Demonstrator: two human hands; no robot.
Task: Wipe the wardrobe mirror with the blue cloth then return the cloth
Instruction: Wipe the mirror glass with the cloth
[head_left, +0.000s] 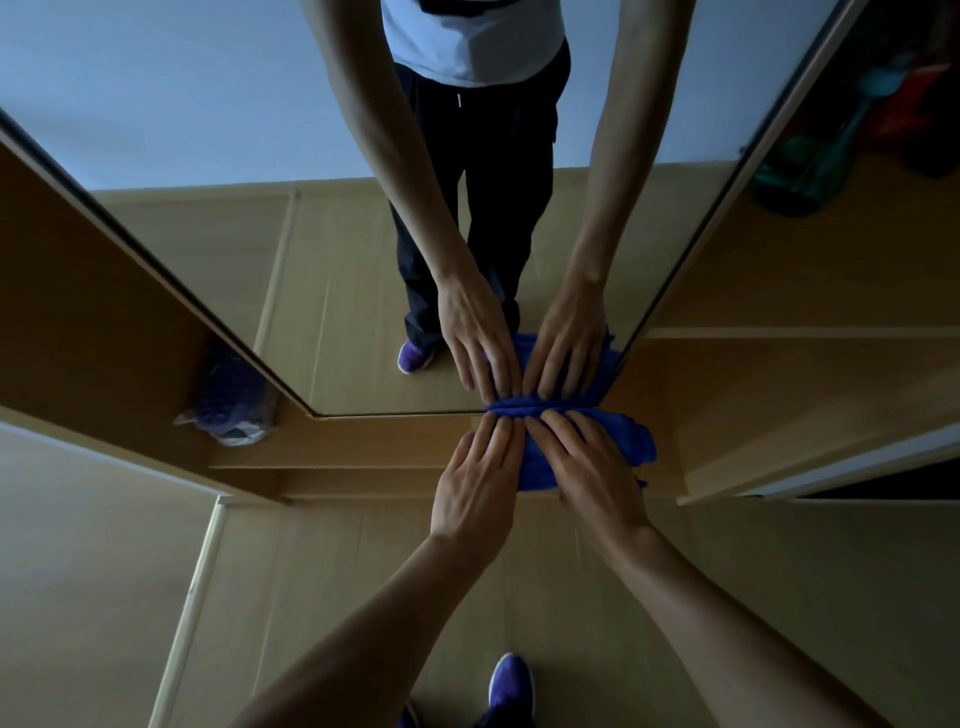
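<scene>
Pressing with straight fingers, gripping nothing, the right hand (587, 467) flattens the blue cloth (631, 441) against the mirror's (337, 322) bottom edge, near its right corner. The left hand (475, 480) lies flat beside it, fingertips on the cloth's end. Wiping seems underway; next likely needs steady pressure sweeping along the glass.

Bare arms stretched forward and down, left grip (480, 483) and right grip (597, 467) side by side, palms down, fingers (501, 439) straight, close together, pressing flat.
</scene>
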